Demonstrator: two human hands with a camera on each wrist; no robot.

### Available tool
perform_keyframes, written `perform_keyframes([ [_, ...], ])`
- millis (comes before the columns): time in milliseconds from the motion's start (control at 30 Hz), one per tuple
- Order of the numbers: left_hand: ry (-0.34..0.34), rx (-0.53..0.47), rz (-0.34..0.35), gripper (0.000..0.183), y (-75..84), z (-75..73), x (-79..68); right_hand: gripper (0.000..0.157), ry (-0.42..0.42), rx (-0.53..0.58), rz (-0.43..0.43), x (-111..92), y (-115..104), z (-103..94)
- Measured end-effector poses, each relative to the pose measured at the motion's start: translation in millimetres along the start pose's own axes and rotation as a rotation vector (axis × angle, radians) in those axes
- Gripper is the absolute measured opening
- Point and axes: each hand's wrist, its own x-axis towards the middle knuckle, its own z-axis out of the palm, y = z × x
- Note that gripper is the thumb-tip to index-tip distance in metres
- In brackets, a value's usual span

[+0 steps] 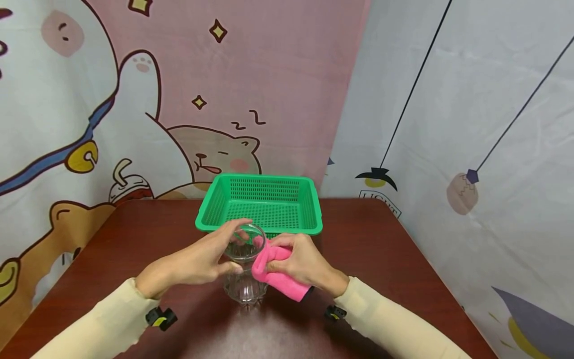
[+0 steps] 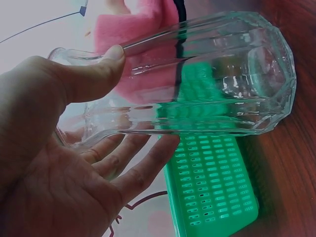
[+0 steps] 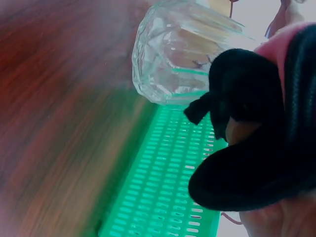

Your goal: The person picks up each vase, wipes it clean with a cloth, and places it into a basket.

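A clear glass vase (image 1: 245,288) with a flared rim and faceted sides is held above the table in front of me. My left hand (image 1: 197,260) grips its neck, thumb on the near side and fingers around the far side, as the left wrist view shows the vase (image 2: 242,94) too. My right hand (image 1: 307,262) pinches a folded pink cloth (image 1: 287,285) right at the vase's rim, on the right. The rest of the cloth hangs below that hand. Its dark edging (image 3: 247,177) fills much of the right wrist view and hides most of the right fingers.
A green perforated plastic basket (image 1: 259,232) stands just beyond the vase, near the back of the dark red-brown wooden table (image 1: 376,279). Behind the table hang cartoon-printed cloths (image 1: 287,75), with a pale one on the right side.
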Motion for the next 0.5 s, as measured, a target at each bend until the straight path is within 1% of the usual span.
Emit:
perform_keyframes([
  [167,-0.003,-0.005,-0.004,0.096,0.1,-0.1,0.2,0.036,-0.048,-0.111,-0.003,-0.8,-1.3,-4.0],
  [500,-0.004,-0.007,-0.022,0.098,0.2,-0.2,0.2,0.033,-0.153,-0.256,-0.036,-2.0,8.8,-2.7],
])
